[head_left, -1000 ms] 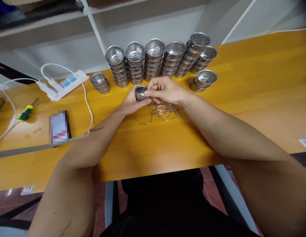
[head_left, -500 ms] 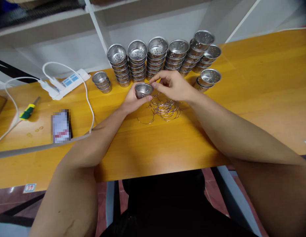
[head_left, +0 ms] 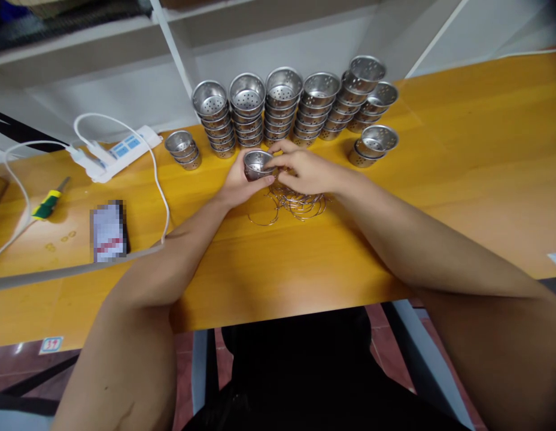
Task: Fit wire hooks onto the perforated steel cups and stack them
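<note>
L hand (head_left: 238, 181) is gripping a perf. metal cup (head_left: 255, 170) just beside the wire pile (head_left: 303, 203) on the tbl (head_left: 278, 269); R hand (head_left: 304, 169) is holding fingers at its rim, can't tell if pinching anything. Cup stacks (head_left: 282, 111) are standing behind.

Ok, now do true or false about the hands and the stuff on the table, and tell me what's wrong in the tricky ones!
1. The left hand holds a metal cup with holes in it. True.
2. That cup is upside down. False: its opening faces up.
3. A pile of wire pieces lies on the table. True.
4. Those wire pieces are all perfectly straight. False: many of them are curved.
5. The screwdriver has a green and yellow handle. True.
6. The screwdriver lies nearer the right hand than the left. False: it lies far over to the left, nearer the left hand.
</note>
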`<act>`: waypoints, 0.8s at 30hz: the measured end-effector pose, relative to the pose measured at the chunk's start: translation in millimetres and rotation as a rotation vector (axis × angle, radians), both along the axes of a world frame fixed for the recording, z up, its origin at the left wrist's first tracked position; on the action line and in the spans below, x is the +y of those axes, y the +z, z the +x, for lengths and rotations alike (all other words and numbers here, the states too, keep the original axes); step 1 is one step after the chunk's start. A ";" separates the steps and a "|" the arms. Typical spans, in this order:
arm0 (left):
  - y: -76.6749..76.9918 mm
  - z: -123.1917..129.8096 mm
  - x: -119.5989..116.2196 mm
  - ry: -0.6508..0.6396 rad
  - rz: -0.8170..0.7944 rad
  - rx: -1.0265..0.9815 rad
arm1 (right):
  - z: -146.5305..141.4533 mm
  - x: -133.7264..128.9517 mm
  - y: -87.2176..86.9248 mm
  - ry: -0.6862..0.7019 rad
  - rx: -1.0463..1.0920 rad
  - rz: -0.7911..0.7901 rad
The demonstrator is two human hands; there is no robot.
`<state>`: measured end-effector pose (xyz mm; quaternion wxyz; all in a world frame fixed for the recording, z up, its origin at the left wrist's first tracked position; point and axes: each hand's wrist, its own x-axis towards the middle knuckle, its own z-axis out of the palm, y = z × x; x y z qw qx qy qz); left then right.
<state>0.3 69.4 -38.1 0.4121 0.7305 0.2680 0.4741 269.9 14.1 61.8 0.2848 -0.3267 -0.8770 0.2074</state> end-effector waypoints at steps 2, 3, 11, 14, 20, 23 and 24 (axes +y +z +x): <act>-0.3 0.0 0.5 -0.003 0.011 -0.009 | -2.3 -1.8 -1.2 0.003 -0.006 -0.015; -0.7 0.0 1.0 -0.003 0.020 -0.013 | -2.9 -2.6 -0.9 -0.005 -0.006 -0.024; -6.1 4.1 3.0 -0.079 0.176 0.067 | -6.7 -10.9 8.6 -0.011 0.037 -0.075; -6.5 7.0 -1.3 -0.121 0.250 0.079 | -13.5 -15.2 14.9 -0.038 0.036 -0.058; -12.2 6.9 -8.9 -0.100 0.173 0.094 | 40.6 -28.5 87.5 -0.220 -0.078 -0.093; -15.7 4.2 -5.4 -0.112 0.131 0.059 | 101.8 -40.9 130.8 -0.519 -0.117 -0.152; -16.0 3.4 -4.0 -0.104 0.123 0.052 | 120.6 -43.3 139.5 -0.631 -0.209 -0.143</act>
